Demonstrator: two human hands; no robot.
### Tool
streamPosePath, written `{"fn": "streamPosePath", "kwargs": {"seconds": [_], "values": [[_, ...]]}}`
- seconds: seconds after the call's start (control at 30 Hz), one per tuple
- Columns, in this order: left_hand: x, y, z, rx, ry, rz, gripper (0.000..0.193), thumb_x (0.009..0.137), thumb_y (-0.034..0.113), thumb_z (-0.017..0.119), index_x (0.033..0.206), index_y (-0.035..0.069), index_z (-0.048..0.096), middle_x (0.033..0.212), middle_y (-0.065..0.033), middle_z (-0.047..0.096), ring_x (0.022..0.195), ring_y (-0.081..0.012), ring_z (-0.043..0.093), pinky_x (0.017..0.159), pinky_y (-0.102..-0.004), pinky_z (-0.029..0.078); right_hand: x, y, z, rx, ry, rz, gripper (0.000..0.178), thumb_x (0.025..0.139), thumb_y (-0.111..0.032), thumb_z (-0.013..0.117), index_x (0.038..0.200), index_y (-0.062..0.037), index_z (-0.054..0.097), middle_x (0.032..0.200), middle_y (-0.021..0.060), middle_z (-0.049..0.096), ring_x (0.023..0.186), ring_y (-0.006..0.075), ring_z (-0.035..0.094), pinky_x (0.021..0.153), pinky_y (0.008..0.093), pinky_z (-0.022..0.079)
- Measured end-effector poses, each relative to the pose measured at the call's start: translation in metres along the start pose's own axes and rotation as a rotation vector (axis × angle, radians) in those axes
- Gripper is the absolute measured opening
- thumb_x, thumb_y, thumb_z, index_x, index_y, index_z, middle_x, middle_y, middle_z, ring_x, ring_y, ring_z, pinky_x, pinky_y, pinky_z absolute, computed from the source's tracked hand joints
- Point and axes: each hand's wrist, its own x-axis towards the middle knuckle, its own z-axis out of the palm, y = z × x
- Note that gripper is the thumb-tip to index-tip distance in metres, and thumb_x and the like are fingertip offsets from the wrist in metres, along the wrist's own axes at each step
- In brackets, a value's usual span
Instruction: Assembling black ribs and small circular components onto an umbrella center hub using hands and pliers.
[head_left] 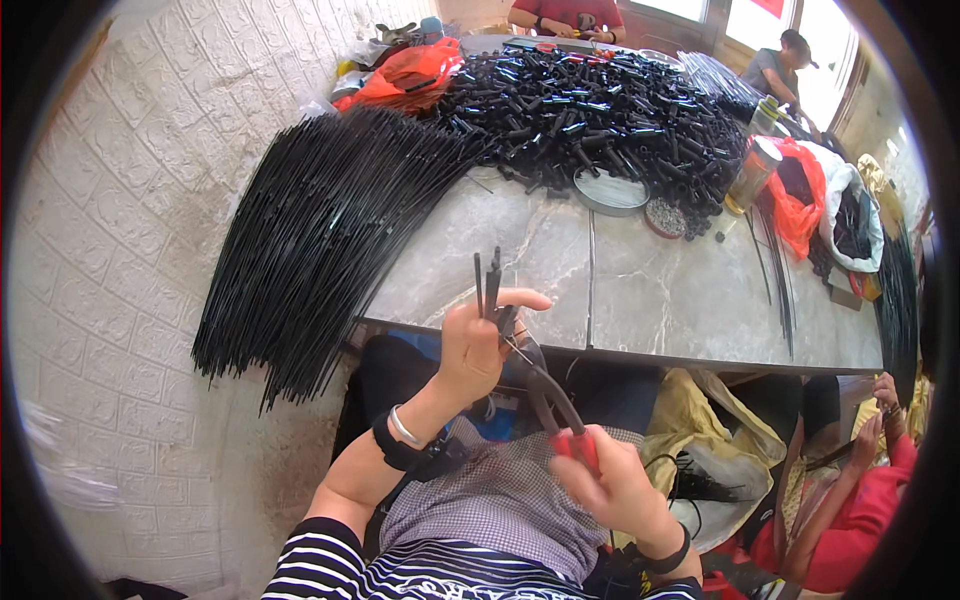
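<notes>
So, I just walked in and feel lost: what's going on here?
The person's left hand holds a few black pieces, while the right hand grips red-handled pliers, their head close to the left hand. On the table lie a big heap of black parts and, left of it, many long black rods.

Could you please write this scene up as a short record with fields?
Left hand: holds slim black pieces
Right hand: grips red-handled pliers, their head by the left hand
Surface: grey marbled table
Table's left: bundle of long black rods, overhanging the edge
Table's far part: heap of short black tubes
Beside the heap: round shallow dish
</notes>
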Motion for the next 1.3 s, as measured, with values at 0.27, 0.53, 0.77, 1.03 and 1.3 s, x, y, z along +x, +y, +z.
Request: {"fn": "streamPosePath", "kwargs": {"seconds": [0.27,0.53,0.77,1.03,1.3], "values": [[-0.003,-0.010,-0.007,-0.011,0.057,-0.019,0.087,0.085,0.071,0.034,0.104,-0.011,0.057,0.052,0.0014,0.049,0.045,-0.0037,0.042,0.043,-0.0194,0.030,0.012,0.007,0.019,-0.351,0.320,-0.314,0.034,0.085,-0.006,0.063,0.114,0.0045,0.048,0.091,0.0203,0.059,0.070,0.0358,0.062,0.058,0.0392,0.052],[-0.007,-0.020,-0.012,-0.024,0.071,-0.031,0.088,0.084,0.071,0.036,0.106,-0.011,0.057,0.052,0.0010,0.050,0.045,-0.0040,0.042,0.043,-0.0199,0.030,0.013,0.006,0.032,-0.417,0.348,-0.240,0.039,0.085,-0.008,0.064,0.119,0.0040,0.047,0.090,0.0185,0.059,0.066,0.0337,0.062,0.055,0.0386,0.052],[-0.007,-0.025,-0.010,-0.037,0.077,0.021,0.086,0.085,0.069,0.042,0.108,-0.013,0.056,0.056,0.0016,0.051,0.048,-0.0040,0.044,0.045,-0.0205,0.031,0.017,0.007,0.026,-0.318,0.311,-0.224,0.047,0.079,-0.015,0.074,0.117,0.0011,0.051,0.084,0.0159,0.064,0.066,0.0294,0.065,0.053,0.0344,0.051],[-0.013,-0.026,-0.017,-0.108,0.102,-0.043,0.078,0.088,0.068,0.040,0.105,-0.004,0.064,0.059,0.0046,0.046,0.054,-0.0039,0.041,0.050,-0.0212,0.033,0.020,0.010,0.006,0.702,-0.154,0.160,0.057,0.077,-0.005,0.071,0.129,0.0045,0.048,0.074,-0.0016,0.057,0.056,0.0061,0.053,0.048,0.0203,0.040],[-0.016,-0.027,-0.021,-0.034,0.101,-0.099,0.084,0.086,0.072,0.036,0.102,-0.005,0.064,0.058,0.0036,0.047,0.049,-0.0054,0.042,0.048,-0.0216,0.034,0.029,0.011,0.010,-0.175,0.292,-0.315,0.036,0.084,-0.013,0.066,0.114,0.0047,0.055,0.085,0.0108,0.052,0.071,0.0145,0.056,0.062,0.0285,0.045]]}}
